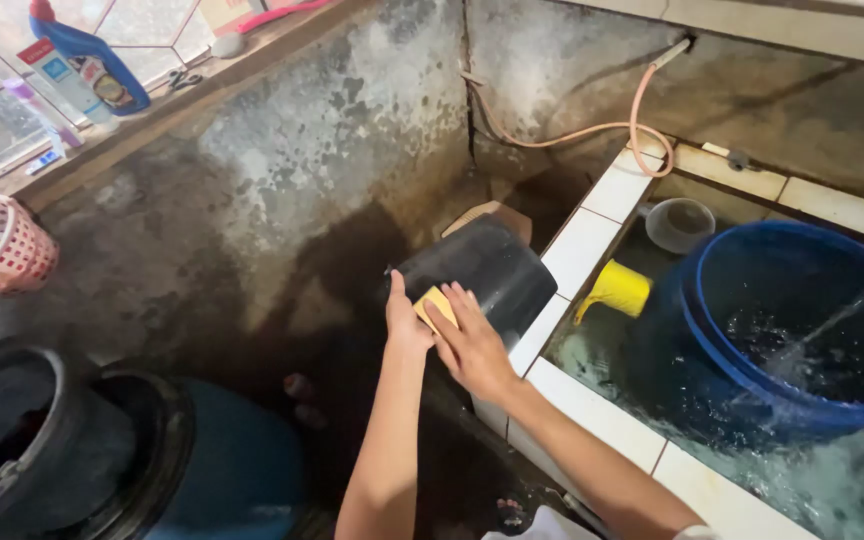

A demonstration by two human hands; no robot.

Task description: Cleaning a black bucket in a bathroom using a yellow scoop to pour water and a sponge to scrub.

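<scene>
Both hands met on a black bucket (482, 275) tipped against the white tiled ledge (577, 250). The left hand (404, 325) gripped its rim, fingers curled, while the right hand (472, 345) pressed a yellow sponge (434, 305) flat against its side. The work looked like scrubbing; the next stroke would call for steady pressure. Far up-left of the hands, a blue bottle (92, 60) with a colourful label stood on the sill

Blue bottle (92, 62): on window ledge (202, 85), top left, leaning; red cap, multicolour label (104, 82). White carton (57, 78): just left of bottle, red top band. Small tube (44, 160): lower on ledge, white-blue. No signs, no screens.
</scene>
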